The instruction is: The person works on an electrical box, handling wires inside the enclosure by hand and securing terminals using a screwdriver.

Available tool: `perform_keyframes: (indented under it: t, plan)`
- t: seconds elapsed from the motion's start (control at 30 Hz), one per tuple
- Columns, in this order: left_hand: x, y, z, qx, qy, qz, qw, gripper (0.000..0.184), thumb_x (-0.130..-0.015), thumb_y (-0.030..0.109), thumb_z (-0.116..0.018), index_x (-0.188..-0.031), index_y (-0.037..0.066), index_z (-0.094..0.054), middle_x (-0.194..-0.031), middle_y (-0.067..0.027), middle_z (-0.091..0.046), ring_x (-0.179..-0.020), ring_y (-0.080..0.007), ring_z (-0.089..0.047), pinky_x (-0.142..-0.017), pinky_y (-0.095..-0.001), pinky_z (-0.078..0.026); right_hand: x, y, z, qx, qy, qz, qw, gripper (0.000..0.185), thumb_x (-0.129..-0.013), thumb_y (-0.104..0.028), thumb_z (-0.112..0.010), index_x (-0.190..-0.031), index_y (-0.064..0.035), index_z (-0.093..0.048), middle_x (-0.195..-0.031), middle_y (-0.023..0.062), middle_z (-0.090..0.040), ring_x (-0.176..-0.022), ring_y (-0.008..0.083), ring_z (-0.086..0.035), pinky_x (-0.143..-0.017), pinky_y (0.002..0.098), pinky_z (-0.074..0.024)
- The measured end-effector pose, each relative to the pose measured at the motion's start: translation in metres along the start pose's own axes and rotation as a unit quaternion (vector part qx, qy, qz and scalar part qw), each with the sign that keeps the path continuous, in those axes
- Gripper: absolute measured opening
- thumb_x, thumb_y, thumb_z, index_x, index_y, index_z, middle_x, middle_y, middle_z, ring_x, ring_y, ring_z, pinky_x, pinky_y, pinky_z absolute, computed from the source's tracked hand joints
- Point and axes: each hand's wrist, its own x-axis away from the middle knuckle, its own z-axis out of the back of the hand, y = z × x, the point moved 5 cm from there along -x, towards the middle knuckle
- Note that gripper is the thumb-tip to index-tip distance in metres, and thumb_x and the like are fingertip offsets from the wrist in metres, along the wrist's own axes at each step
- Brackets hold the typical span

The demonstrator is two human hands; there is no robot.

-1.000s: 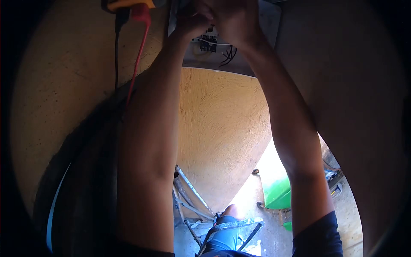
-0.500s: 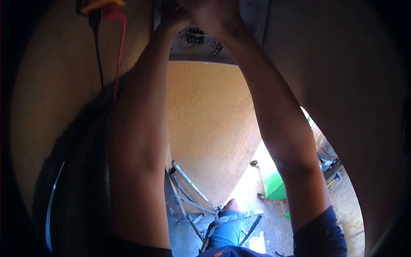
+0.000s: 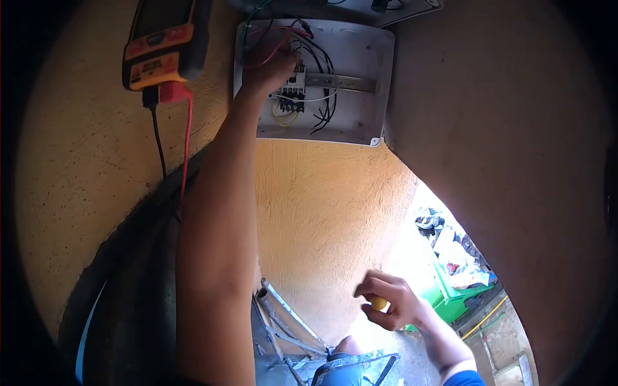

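Note:
Inside the white electrical box (image 3: pixel 357 122) on the wall, my left hand (image 3: pixel 273 67) reaches up to the top of a contactor (image 3: pixel 295 82). Its fingers are closed by the wire ends there; what they pinch is hidden. A red test lead (image 3: pixel 273 56) loops across this hand. Black wires (image 3: pixel 329 71) curve down to the right of the contactor, and a thin yellow wire (image 3: pixel 283 122) hangs below it. Low on the right, away from the box, my right hand (image 3: pixel 396 305) curls its fingers around a small yellow object (image 3: pixel 378 302), mostly covered and slightly blurred.
A multimeter (image 3: pixel 161 48) with black and red leads hangs left of the box. Its grey lid (image 3: pixel 412 8) juts out above. Metal tubing (image 3: pixel 290 309) stands below near my knee. A green container (image 3: pixel 454 309) filled with rubbish sits on the ground at right.
My right hand has come down from the box to the lower right, holding the yellow object. My left hand stays up at the box. The view has tilted up, showing more of box and multimeter.

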Motion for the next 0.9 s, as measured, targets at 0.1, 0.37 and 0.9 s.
perform_keyframes:
  t: [0.1,0.37,0.9]
  plan:
    - [0.001,-0.006,-0.013,-0.095,0.071,-0.047,0.992,0.028,-0.09,0.02,-0.071,-0.114,0.007,-0.069,-0.093,-0.0083,-0.072,-0.088,-0.0177,-0.067,-0.082,-0.0365,-0.052,0.081,0.05,-0.006,0.019,0.067,-0.2,0.977,0.028,-0.078,-0.003,-0.068,-0.106,-0.0036,-0.066,-0.084,0.0076,-0.057,-0.076,0.0223,-0.06,-0.068,0.0348,-0.0485]
    - [0.01,0.016,-0.002,0.036,0.132,-0.06,0.989,0.021,-0.089,0.016,-0.066,-0.108,0.009,-0.073,-0.095,-0.0092,-0.074,-0.089,-0.0236,-0.072,-0.08,-0.0395,-0.055,0.212,0.112,-0.07,0.06,0.093,-0.33,0.938,0.019,-0.09,-0.008,-0.074,-0.099,-0.0006,-0.059,-0.091,0.0154,-0.058,-0.087,0.031,-0.06,-0.078,0.0384,-0.0486]
    - [0.015,0.015,-0.016,-0.054,0.212,0.073,0.973,0.022,-0.099,0.025,-0.057,-0.111,0.011,-0.07,-0.1,-0.0169,-0.074,-0.093,-0.0398,-0.069,-0.08,-0.0521,-0.053,0.247,0.118,-0.116,-0.082,0.156,-0.479,0.86,0.014,-0.093,-0.002,-0.071,-0.096,-0.0022,-0.058,-0.081,0.0039,-0.056,-0.066,0.0105,-0.054,-0.054,0.0283,-0.0453]
